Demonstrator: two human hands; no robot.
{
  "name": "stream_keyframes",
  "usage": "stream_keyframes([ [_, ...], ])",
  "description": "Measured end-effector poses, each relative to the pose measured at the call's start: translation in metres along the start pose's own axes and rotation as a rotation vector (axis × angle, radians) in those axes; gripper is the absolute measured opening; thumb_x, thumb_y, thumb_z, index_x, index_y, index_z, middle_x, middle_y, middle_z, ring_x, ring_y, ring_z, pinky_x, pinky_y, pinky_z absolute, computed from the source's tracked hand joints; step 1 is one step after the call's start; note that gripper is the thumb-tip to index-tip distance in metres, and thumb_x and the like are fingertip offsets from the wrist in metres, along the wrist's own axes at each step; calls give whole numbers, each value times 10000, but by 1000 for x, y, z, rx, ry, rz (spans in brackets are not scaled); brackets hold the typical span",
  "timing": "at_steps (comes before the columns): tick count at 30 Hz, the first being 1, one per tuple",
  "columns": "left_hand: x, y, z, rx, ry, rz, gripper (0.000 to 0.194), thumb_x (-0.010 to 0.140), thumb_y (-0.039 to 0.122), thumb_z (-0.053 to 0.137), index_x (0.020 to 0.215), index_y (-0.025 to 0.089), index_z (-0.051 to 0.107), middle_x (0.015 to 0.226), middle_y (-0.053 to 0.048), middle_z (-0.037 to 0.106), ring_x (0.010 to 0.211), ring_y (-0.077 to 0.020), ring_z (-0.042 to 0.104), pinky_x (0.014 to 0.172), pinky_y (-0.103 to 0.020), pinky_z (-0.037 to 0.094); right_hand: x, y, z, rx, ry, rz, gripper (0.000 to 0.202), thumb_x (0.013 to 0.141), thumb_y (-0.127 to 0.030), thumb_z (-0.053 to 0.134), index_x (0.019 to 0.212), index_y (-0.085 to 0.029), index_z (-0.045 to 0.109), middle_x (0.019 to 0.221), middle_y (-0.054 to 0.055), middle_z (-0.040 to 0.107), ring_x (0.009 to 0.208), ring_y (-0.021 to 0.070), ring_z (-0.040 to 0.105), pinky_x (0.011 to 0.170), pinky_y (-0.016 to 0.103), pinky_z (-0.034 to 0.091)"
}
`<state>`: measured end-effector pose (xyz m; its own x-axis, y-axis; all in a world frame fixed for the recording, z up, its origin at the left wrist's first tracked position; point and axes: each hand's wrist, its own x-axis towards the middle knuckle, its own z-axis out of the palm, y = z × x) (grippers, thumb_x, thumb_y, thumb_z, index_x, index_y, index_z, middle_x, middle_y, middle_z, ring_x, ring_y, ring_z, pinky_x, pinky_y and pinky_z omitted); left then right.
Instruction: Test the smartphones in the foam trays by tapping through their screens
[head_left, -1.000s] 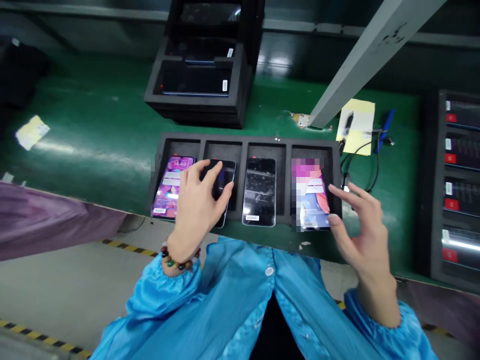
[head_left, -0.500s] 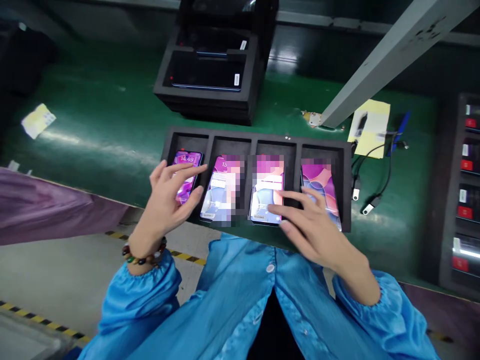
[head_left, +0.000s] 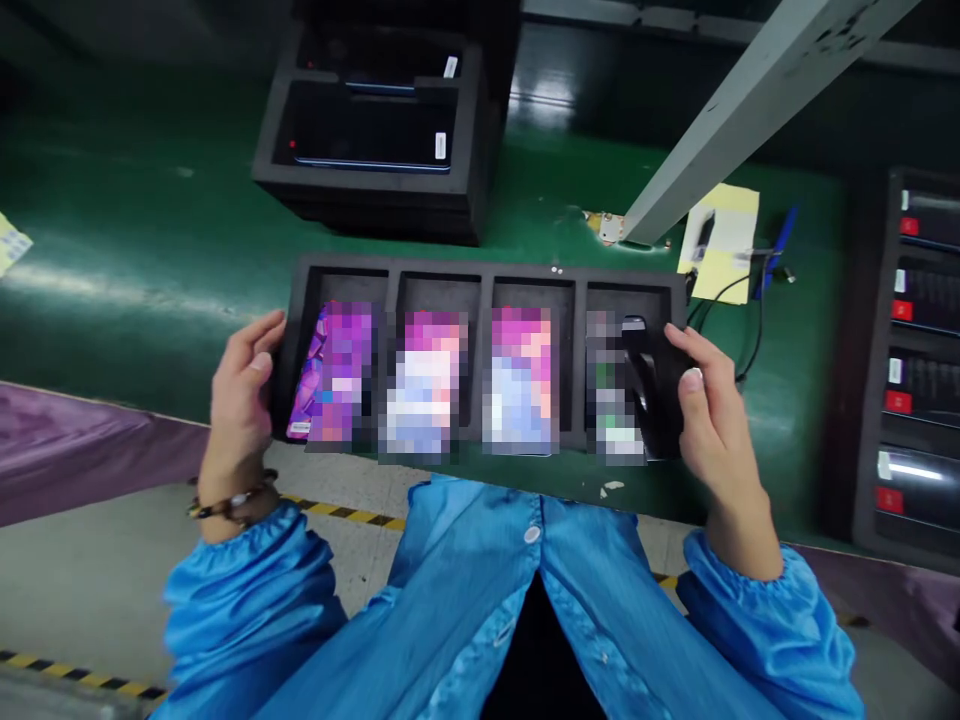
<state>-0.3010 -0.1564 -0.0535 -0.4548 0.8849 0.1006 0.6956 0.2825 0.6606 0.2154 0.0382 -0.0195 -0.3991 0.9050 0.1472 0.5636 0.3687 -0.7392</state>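
Observation:
A black foam tray (head_left: 486,271) with a row of compartments lies in front of me, at the near edge of the bench. My left hand (head_left: 244,400) is closed round its left end, thumb near the rim. At the opposite end my right hand (head_left: 712,415) grips the tray's right side. Each compartment holds a smartphone, face up. The leftmost phone (head_left: 304,400) has a lit purple screen. Two middle phones, one a lit phone (head_left: 424,385) and one a lit phone (head_left: 517,385), show pink and pale blue. The rightmost phone (head_left: 604,390) looks mostly dark. Blurred blocks cover much of the screens.
Behind stands a stack of black trays (head_left: 367,185) with dark phones. A slanted grey post (head_left: 720,135) meets the green bench (head_left: 150,300). Right of it lie yellow paper (head_left: 731,225) and black cables (head_left: 760,335). Another phone tray (head_left: 874,440) stands far right.
Both hands have moved outward from above the phone screens to the tray's two ends. The rightmost phone's screen has gone from pink to mostly dark. The tray appears slightly further left in view.

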Motion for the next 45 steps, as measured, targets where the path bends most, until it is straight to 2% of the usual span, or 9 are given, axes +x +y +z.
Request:
stream_keyframes([
  [5, 7, 27, 14, -193, 14, -63, 722, 1096, 623, 408, 1599, 118, 527, 1698, -151, 551, 1574, -346, 496, 1344, -544, 397, -3, 8, 1, 42, 33, -35, 489, 1178, -484, 403, 1629, -364, 551, 1708, 50, 557, 1670, 324, 413, 1383, 657, 309],
  [9, 5, 90, 9, 87, -141, 311, 357, 1111, 481, 581, 1296, 286, 816, 1862, 0, 293, 1685, -385, 312, 1393, -656, 215, 1, -2, -13, -107, 50, -38, 484, 1168, -508, 421, 1594, -365, 599, 1615, 62, 649, 1635, 368, 449, 1350, 687, 311],
  [13, 14, 129, 21, 150, -473, 561, 286, 1094, 429, 609, 1268, 439, 837, 1833, 58, 351, 1633, -387, 398, 1361, -690, 233, 3, -10, -19, -113, -11, -85, 472, 1175, -492, 389, 1537, -338, 651, 1495, 72, 732, 1571, 359, 528, 1317, 676, 345],
  [17, 32, 127, 33, 302, -348, 396, 465, 1128, 478, 504, 1529, 347, 699, 1865, -52, 278, 1687, -419, 311, 1373, -691, 199, -8, 3, -24, -72, 51, -68, 435, 1180, -448, 398, 1483, -335, 688, 1432, 52, 776, 1507, 334, 594, 1291, 655, 388],
  [21, 34, 117, 15, 265, -216, 267, 536, 1166, 473, 382, 1582, 256, 639, 1767, -130, 462, 1633, -359, 434, 1370, -629, 248, -22, 15, -31, -61, 16, -63, 422, 1176, -440, 404, 1411, -330, 737, 1340, 46, 815, 1471, 334, 625, 1270, 644, 403],
  [25, 15, 104, -4, 240, -55, 165, 441, 1154, 472, 442, 1432, 304, 740, 1416, -48, 776, 1401, -284, 659, 1380, -576, 282, -19, 16, -32, -78, -60, -84, 432, 1180, -431, 391, 1416, -321, 736, 1324, 48, 822, 1461, 323, 626, 1266, 617, 379],
  [29, -2, 92, -5, 213, 40, 138, 334, 1109, 488, 538, 1151, 328, 828, 1258, 28, 834, 1230, -270, 742, 1364, -585, 338, -6, 15, -30, -118, -72, -54, 444, 1183, -458, 378, 1466, -334, 697, 1452, 45, 766, 1499, 312, 588, 1278, 613, 365],
  [37, -8, 105, 3, 193, 101, 169, 297, 1085, 465, 587, 1172, 320, 832, 1264, 14, 823, 1312, -293, 727, 1380, -599, 321, -10, 14, -34, -138, -63, -62, 432, 1173, -457, 407, 1364, -315, 767, 1366, 49, 800, 1441, 319, 635, 1263, 613, 389],
  [45, -5, 129, 18, 194, -28, 297, 263, 1074, 406, 622, 1210, 287, 814, 1263, -33, 811, 1300, -289, 720, 1373, -602, 309, -18, 12, -34, -110, -69, -66, 445, 1169, -479, 409, 1454, -330, 716, 1414, 58, 776, 1489, 334, 605, 1271, 622, 380],
])
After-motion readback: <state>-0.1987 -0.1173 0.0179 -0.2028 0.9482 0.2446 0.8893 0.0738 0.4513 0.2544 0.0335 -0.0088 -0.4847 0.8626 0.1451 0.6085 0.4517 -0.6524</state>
